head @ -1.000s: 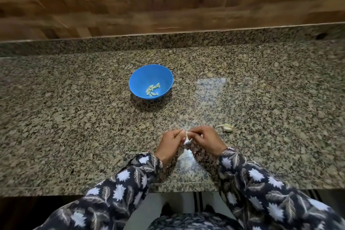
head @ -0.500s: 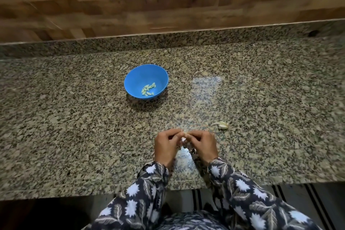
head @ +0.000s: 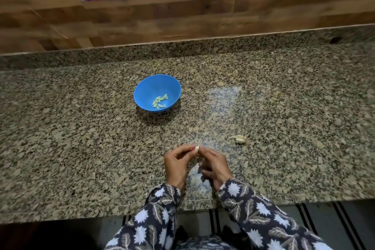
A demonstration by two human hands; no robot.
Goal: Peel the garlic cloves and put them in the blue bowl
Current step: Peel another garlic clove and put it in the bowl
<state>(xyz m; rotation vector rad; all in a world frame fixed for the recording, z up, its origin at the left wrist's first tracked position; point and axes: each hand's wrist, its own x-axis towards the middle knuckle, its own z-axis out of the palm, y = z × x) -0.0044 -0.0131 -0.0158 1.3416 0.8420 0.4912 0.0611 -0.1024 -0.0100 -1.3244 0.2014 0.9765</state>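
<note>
Speckled granite bench (head: 81, 148), with the blue bowl (head: 150, 87) upright toward its back. Nearer the front edge, left hand (head: 175, 165) and right hand (head: 215, 165) close together, and off to their right, apart from them, a loose garlic piece (head: 239, 139) lying on the stone. Pinched between the curled fingers of both hands, just above the bench, one pale garlic clove (head: 196, 148); heaped inside the bowl, small peeled cloves (head: 160, 101)

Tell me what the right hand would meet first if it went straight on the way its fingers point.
The right hand points forward-left at the garlic clove it pinches; just past that, the left hand's fingertips. Depth here is unclear.
</note>
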